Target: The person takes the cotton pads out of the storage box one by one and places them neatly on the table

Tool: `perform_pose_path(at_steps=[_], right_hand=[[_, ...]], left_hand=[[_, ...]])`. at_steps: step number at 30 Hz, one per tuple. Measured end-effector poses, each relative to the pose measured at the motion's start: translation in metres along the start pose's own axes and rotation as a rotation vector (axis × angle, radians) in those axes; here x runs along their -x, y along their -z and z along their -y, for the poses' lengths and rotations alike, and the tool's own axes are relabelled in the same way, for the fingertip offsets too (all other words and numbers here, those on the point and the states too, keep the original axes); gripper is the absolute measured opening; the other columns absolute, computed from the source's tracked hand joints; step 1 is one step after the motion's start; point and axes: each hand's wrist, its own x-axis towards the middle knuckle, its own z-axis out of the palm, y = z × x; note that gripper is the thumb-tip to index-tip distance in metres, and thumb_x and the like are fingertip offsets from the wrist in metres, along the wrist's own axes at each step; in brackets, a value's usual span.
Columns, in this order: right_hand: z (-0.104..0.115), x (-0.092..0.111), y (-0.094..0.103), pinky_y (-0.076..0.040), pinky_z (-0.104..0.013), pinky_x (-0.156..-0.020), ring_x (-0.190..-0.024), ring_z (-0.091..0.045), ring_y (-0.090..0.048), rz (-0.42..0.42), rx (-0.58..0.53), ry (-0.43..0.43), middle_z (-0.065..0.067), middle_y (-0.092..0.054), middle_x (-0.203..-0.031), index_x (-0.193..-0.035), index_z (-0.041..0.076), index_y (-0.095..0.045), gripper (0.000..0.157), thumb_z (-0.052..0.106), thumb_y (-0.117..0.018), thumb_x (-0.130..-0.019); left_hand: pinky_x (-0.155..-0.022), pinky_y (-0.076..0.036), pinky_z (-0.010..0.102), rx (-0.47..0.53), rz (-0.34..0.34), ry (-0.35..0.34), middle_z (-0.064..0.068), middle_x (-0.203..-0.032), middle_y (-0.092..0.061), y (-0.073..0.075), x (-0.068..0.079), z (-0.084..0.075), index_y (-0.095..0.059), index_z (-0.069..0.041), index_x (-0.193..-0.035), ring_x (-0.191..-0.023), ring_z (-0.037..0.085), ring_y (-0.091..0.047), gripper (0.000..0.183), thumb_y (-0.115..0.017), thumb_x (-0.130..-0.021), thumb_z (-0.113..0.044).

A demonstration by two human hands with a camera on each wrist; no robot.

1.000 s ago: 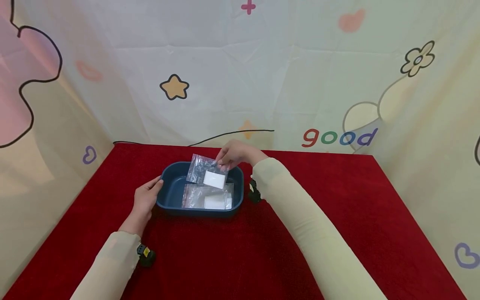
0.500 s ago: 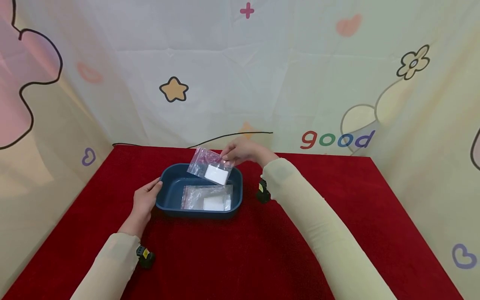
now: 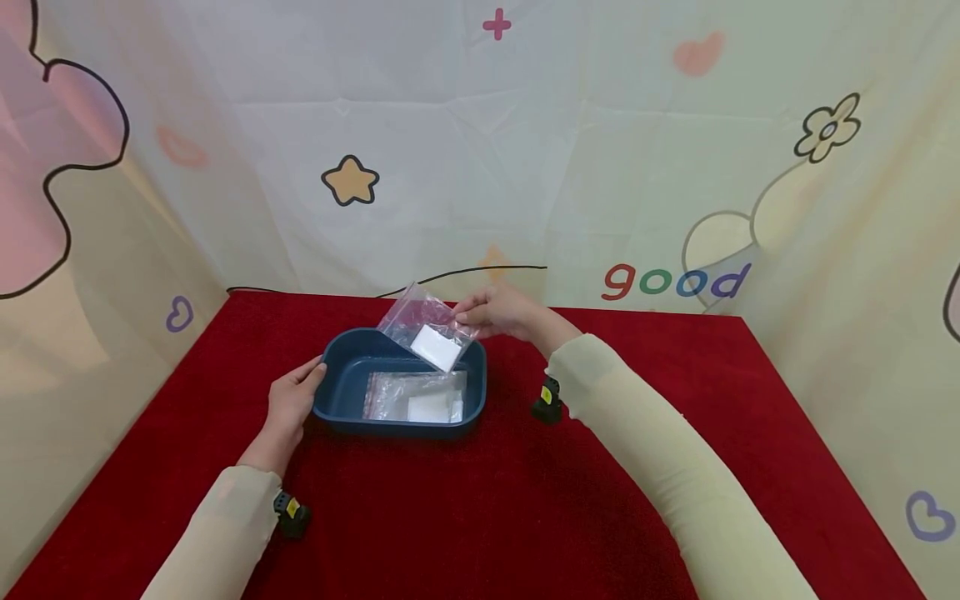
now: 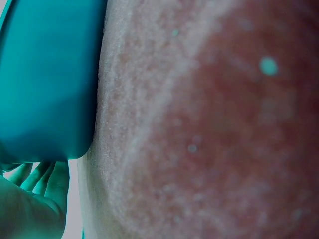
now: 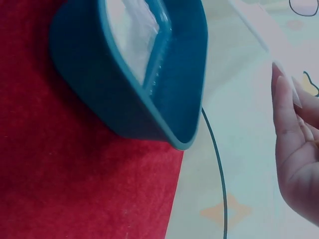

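My left hand (image 3: 291,398) holds the left end of a blue plastic tub (image 3: 397,428), with the thumb at its rim. In the left wrist view the fingers (image 4: 56,184) show beside the tub's wall. Up over the tub's back right part, my right hand (image 3: 504,313) pinches a clear zip-lock bag (image 3: 437,347) by its edge between thumb and fingers. A flat white piece shows inside this bag, which hangs tilted. Another clear zip-lock bag (image 3: 387,395) with a white piece lies on the tub's floor; whether more lie beneath it I cannot tell.
The tub stands on a red cloth-covered table (image 3: 480,508), towards its back left. A printed pale curtain (image 3: 465,167) rises right behind the table's back edge and along both sides.
The right hand has moved to the right and slightly up, lifting the pinched bag away from the lower one and tilting it. The left hand and the tub have stayed in place.
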Motion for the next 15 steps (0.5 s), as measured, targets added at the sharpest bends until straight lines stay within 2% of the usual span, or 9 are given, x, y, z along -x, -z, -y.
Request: perform_pose_path(at_steps=[4,7,10,15], right_hand=[[-0.007,0.006,-0.001,-0.06,-0.036,-0.097,-0.09,-0.017,-0.067,-0.027,-0.025,-0.015,-0.014,-0.071,-0.12,-0.124,0.005,-0.072,0.027,0.015,-0.068,-0.099],[-0.011,0.011,-0.002,-0.056,-0.041,-0.104,-0.092,-0.018,-0.066,-0.039,-0.057,-0.023,-0.016,-0.07,-0.125,-0.125,0.005,-0.071,0.027,0.015,-0.066,-0.1],[-0.016,0.017,-0.003,-0.059,-0.035,-0.098,-0.091,-0.016,-0.067,-0.058,-0.099,-0.039,-0.016,-0.069,-0.126,-0.127,0.005,-0.07,0.028,0.015,-0.065,-0.101],[-0.025,0.025,-0.006,-0.061,-0.02,-0.078,-0.089,-0.013,-0.069,-0.092,-0.208,-0.047,-0.015,-0.072,-0.123,-0.129,0.003,-0.069,0.03,0.014,-0.065,-0.101]], left_hand=[[-0.124,-0.036,0.051,0.003,0.0,0.006,0.019,-0.166,-0.034,-0.001,0.0,0.0,-0.038,-0.006,-0.158,-0.151,0.036,-0.037,0.052,-0.045,-0.11,-0.026],[-0.124,-0.035,0.051,0.002,-0.002,0.011,0.019,-0.166,-0.034,-0.001,-0.001,0.0,-0.038,-0.006,-0.158,-0.151,0.036,-0.036,0.052,-0.045,-0.11,-0.027],[-0.124,-0.035,0.051,0.0,-0.001,0.013,0.019,-0.167,-0.033,0.0,-0.001,0.0,-0.037,-0.006,-0.158,-0.152,0.035,-0.035,0.052,-0.045,-0.11,-0.027],[-0.124,-0.035,0.05,-0.006,-0.003,0.013,0.019,-0.167,-0.033,0.0,-0.001,0.0,-0.037,-0.006,-0.158,-0.153,0.035,-0.034,0.052,-0.045,-0.11,-0.026]])
